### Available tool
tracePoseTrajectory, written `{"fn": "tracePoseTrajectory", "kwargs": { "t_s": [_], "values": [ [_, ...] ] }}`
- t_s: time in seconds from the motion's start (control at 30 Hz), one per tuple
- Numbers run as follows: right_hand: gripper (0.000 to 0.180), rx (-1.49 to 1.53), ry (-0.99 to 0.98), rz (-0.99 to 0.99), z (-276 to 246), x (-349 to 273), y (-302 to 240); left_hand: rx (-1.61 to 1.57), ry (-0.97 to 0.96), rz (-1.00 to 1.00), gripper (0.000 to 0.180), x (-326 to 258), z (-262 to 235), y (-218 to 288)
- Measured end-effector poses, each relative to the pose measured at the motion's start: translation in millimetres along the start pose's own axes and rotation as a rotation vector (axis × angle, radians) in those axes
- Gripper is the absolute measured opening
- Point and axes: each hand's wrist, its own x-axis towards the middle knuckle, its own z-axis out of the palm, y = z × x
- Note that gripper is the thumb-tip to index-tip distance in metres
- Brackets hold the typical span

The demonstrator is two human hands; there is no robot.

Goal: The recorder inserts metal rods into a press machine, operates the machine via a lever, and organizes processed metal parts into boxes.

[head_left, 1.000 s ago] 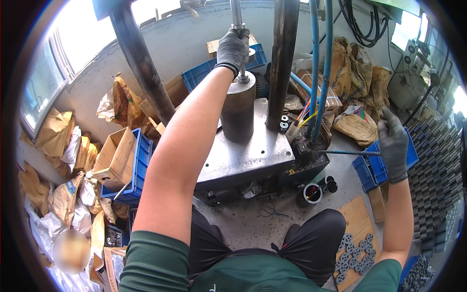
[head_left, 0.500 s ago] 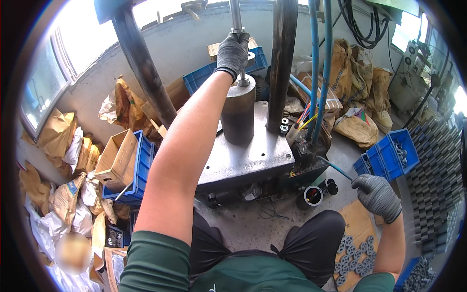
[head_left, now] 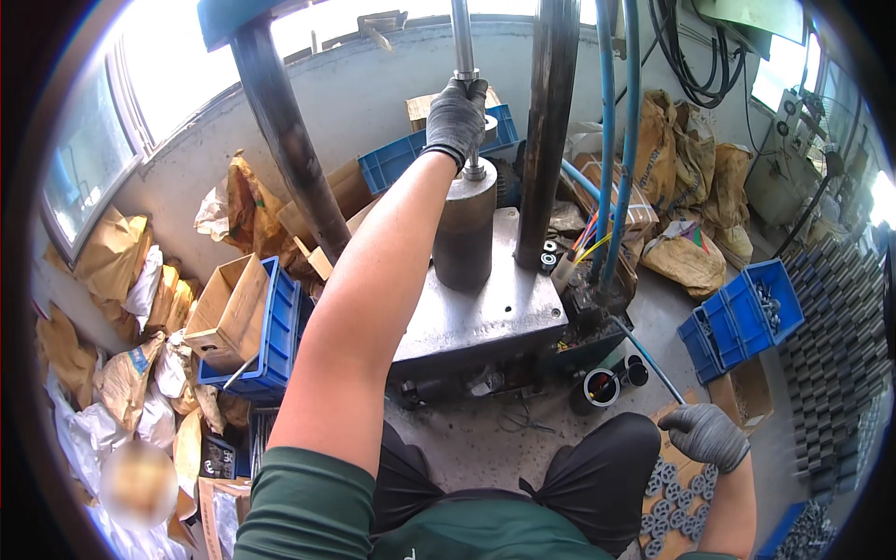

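Note:
My left hand (head_left: 454, 121), in a grey knit glove, is closed around a metal rod between the press ram (head_left: 463, 42) and a thick steel cylinder (head_left: 465, 233). A collar (head_left: 467, 75) on the ram sits just above my fingers. Beside them a small ring-shaped metal part (head_left: 490, 123) peeks out; my palm hides most of what I grip. The cylinder stands upright on the press's steel bed (head_left: 485, 317). My right hand (head_left: 707, 437), gloved alike, is wrapped round the end of a long blue lever (head_left: 649, 359) to the right of my knees.
Two dark columns (head_left: 551, 140) flank the cylinder. Blue crates (head_left: 747, 313) with metal parts stand at right, near stacked dark tubes (head_left: 831, 373). Round spoked parts (head_left: 674, 499) lie on cardboard by my right knee. A black pot (head_left: 597, 390) sits on the floor; sacks (head_left: 126, 387) fill the left.
My right hand has come down and toward me with the lever's end, tilting the lever more steeply. My left hand keeps its hold at the rod; the whole view has shifted slightly.

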Motion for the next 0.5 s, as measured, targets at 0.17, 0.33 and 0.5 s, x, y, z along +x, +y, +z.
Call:
{"fn": "tracePoseTrajectory", "kwargs": {
  "t_s": [0.17,0.33,0.5],
  "values": [
    [0.025,0.052,0.085,0.117,-16.8,13.7,-14.2,-0.043,-0.013,-0.029,0.042,-0.9,-1.6,2.8],
    [0.027,-0.060,-0.003,0.047,-15.5,7.7,-5.4,-0.005,-0.005,-0.018,0.043,-3.0,-5.0,5.2],
    [0.026,-0.043,0.063,0.108,-25.4,13.7,-19.6,-0.015,0.001,0.002,0.043,-1.5,-0.6,0.5]
  ]
}}
